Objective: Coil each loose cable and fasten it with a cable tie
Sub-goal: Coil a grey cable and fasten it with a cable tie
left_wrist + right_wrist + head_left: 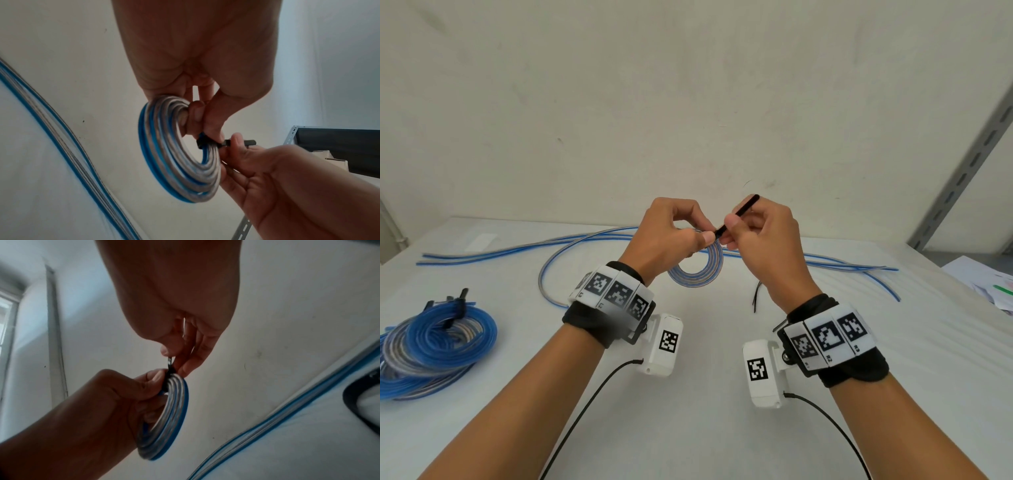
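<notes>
A small coil of blue and clear cable (697, 274) (176, 155) (168, 415) hangs above the white table (705, 394). My left hand (674, 233) (197, 116) grips the coil at its top, fingers through the ring. A black cable tie (739, 212) (207, 142) (169, 368) wraps the coil there. My right hand (756, 233) (180, 356) pinches the tie's free tail between thumb and forefinger, the tail pointing up and right.
Several loose blue cables (517, 246) lie across the far side of the table. A pile of tied coils (434, 346) sits at the left edge. Spare black ties (756, 294) lie right of centre. Papers (989, 284) lie at the right edge.
</notes>
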